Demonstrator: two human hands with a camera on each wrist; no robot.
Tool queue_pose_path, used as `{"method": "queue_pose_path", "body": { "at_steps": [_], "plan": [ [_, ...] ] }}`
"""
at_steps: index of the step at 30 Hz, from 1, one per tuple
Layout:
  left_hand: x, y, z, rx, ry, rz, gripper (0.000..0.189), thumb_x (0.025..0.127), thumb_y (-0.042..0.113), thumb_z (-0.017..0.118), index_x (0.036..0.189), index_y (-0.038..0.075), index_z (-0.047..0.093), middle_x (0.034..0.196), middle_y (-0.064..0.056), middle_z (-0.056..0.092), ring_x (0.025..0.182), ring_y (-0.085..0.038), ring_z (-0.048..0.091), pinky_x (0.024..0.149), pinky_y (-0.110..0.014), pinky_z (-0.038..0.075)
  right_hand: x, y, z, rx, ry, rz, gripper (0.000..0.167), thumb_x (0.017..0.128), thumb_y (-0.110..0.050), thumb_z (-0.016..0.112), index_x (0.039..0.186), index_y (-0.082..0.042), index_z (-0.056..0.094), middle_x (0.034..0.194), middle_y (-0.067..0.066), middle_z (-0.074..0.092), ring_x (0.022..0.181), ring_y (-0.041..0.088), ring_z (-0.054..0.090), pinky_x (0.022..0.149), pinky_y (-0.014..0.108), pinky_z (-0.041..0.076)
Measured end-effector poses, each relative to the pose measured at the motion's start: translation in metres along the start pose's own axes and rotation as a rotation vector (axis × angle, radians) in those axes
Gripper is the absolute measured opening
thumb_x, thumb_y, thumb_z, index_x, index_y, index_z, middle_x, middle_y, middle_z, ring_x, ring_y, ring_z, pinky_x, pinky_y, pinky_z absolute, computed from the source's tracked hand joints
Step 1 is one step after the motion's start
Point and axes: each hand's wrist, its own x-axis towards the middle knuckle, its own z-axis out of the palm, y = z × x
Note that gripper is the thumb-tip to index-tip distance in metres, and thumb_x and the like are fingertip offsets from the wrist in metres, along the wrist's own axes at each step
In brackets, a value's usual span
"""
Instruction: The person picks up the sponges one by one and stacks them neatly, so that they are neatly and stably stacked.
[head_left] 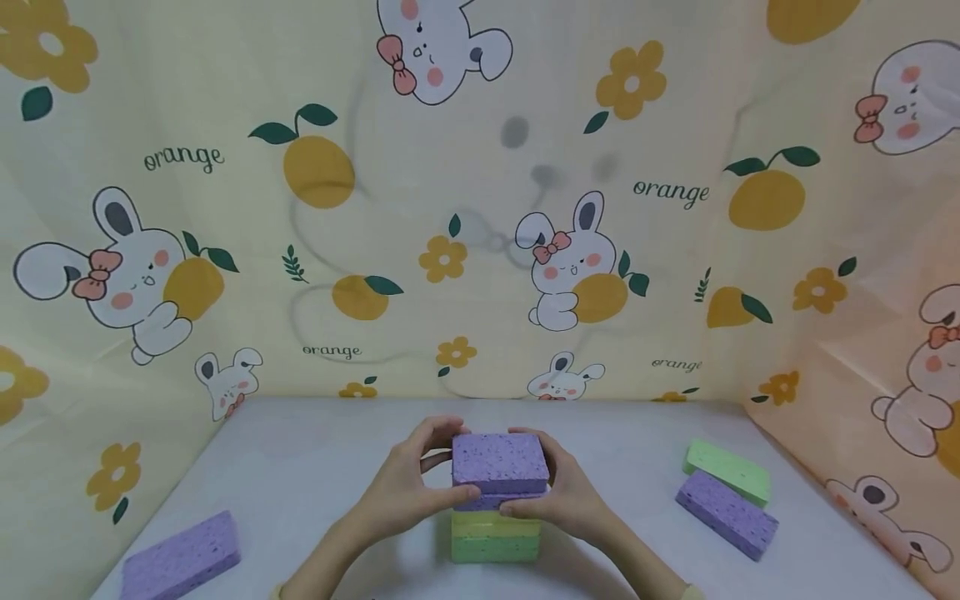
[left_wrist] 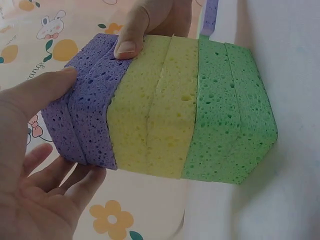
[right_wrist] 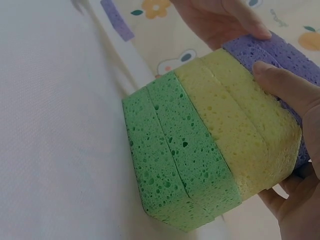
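Note:
A squared stack of sponges stands on the table. Two green sponges (left_wrist: 227,110) form its base, two yellow sponges (left_wrist: 155,110) the middle, and two purple sponges (head_left: 500,458) the top. My left hand (head_left: 408,483) grips the purple pair from the left side, thumb on the near face and fingers toward the back. From the other side my right hand (head_left: 570,492) holds the same pair, its thumb (right_wrist: 280,82) at the near face close to the yellow layer. In both wrist views the layers sit flush, edges nearly aligned.
On the white table (head_left: 322,450), a loose purple sponge (head_left: 182,557) lies at the front left. Another purple sponge (head_left: 727,512) rests against a light green sponge (head_left: 727,471) on the right. A patterned cloth (head_left: 480,167) walls the back and sides.

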Motion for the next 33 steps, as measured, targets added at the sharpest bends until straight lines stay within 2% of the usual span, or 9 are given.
{"method": "queue_pose_path", "body": {
  "at_steps": [8,14,19,33],
  "plan": [
    [-0.0012,-0.0046,-0.0030,-0.039,-0.025,0.008,0.076,0.076,0.019,0.087,0.138,0.009,0.044,0.132,-0.007,0.057,0.121,-0.023,0.055,0.101,-0.029,0.045,0.0009,0.0009,0.0020,-0.013,-0.011,0.005,0.081,0.068,-0.015,0.092,0.137,-0.016,0.048,0.127,0.007,0.058,0.114,0.026,0.056,0.099,0.034,0.047],
    [-0.0012,-0.0043,-0.0028,-0.041,-0.034,-0.020,0.078,0.076,0.021,0.087,0.139,0.008,0.042,0.133,-0.008,0.057,0.121,-0.023,0.055,0.103,-0.029,0.043,-0.0008,-0.0004,0.0021,-0.004,-0.004,0.019,0.080,0.068,-0.014,0.092,0.135,-0.014,0.049,0.126,0.007,0.058,0.114,0.027,0.055,0.099,0.034,0.047],
    [0.0001,-0.0030,-0.0039,-0.025,-0.040,-0.045,0.079,0.076,0.025,0.087,0.139,0.012,0.042,0.134,-0.006,0.057,0.122,-0.021,0.055,0.102,-0.028,0.043,0.0002,-0.0003,0.0014,-0.015,0.003,0.019,0.079,0.068,-0.015,0.092,0.134,-0.014,0.049,0.126,0.007,0.058,0.114,0.027,0.056,0.099,0.033,0.047],
    [-0.0002,-0.0025,-0.0044,-0.017,-0.047,-0.048,0.076,0.077,0.025,0.087,0.138,0.010,0.044,0.134,-0.006,0.055,0.121,-0.018,0.055,0.103,-0.027,0.043,0.0014,0.0023,0.0007,0.008,-0.013,0.021,0.078,0.068,-0.012,0.091,0.134,-0.014,0.049,0.126,0.009,0.058,0.115,0.029,0.055,0.099,0.032,0.047]
  ]
}}
